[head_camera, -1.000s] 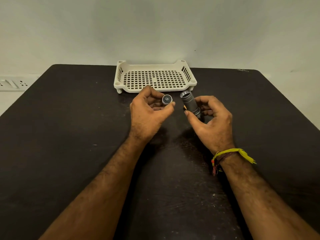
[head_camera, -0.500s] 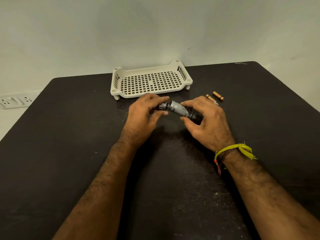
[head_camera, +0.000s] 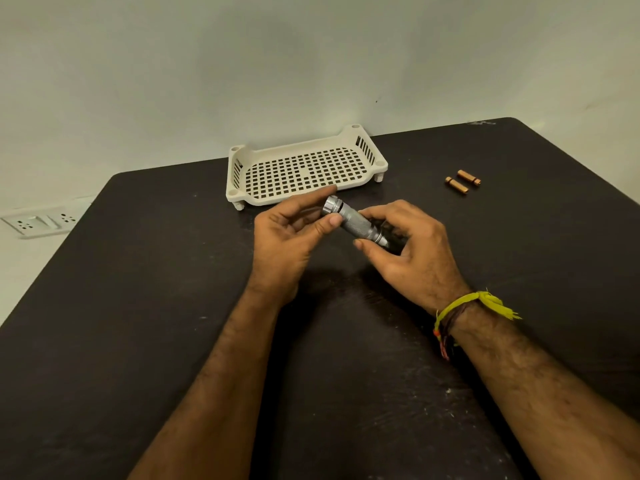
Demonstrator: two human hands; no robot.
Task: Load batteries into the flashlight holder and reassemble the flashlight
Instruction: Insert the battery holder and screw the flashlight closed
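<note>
A small grey metal flashlight [head_camera: 354, 221] with a knurled body is held above the dark table, tilted, between both hands. My left hand [head_camera: 289, 240] pinches the cap [head_camera: 331, 204] at its upper left end with thumb and fingers. My right hand [head_camera: 410, 251] grips the lower right end, which is partly hidden by the fingers. Two copper-coloured batteries [head_camera: 462, 181] lie side by side on the table to the far right, apart from both hands.
A cream perforated plastic tray [head_camera: 304, 169] stands at the back of the black table [head_camera: 138, 306], just beyond my hands. A wall socket strip [head_camera: 38, 221] is off the table's left edge. A yellow thread band circles my right wrist.
The separate cap in my left hand and the body in my right came together into one piece. The view shifted, bringing the two batteries into sight on the right.
</note>
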